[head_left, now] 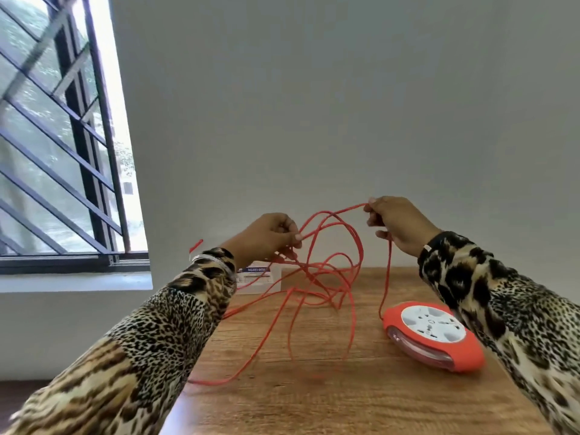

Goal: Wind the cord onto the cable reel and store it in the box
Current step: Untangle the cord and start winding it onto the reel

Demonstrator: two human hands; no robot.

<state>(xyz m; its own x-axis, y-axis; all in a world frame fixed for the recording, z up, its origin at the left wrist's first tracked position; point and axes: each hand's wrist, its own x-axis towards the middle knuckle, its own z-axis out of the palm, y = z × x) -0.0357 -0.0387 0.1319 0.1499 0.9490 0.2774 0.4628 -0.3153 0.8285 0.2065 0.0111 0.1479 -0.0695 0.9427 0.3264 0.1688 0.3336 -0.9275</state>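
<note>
- While both hands are raised above the wooden table point(345, 403), the orange cord point(351, 312) hangs between them in loose, tangled loops that fall onto the tabletop.
- The left hand point(266, 238) has its fingers curled, pinching strands of the cord at its fingertips; more strands bunch just under that hand.
- The right hand point(398, 224) is held a little higher, pinching the cord between thumb and forefinger, with the other fingers bent around a strand that drops straight down.
- That strand runs from the right hand down to the cable reel point(431, 335), which lies flat on the table below and slightly right of the hand, apart from it.
- The reel has an orange rim and a white socket face turned upward; how much cord is wound inside it cannot be told.
- One free cord end point(196, 245) pokes up behind the left wrist.
- A white box point(260, 279) stands at the far edge of the table, just below the left hand, partly hidden by the sleeve point(175, 312); whether it is open, or holds anything, cannot be told.
</note>
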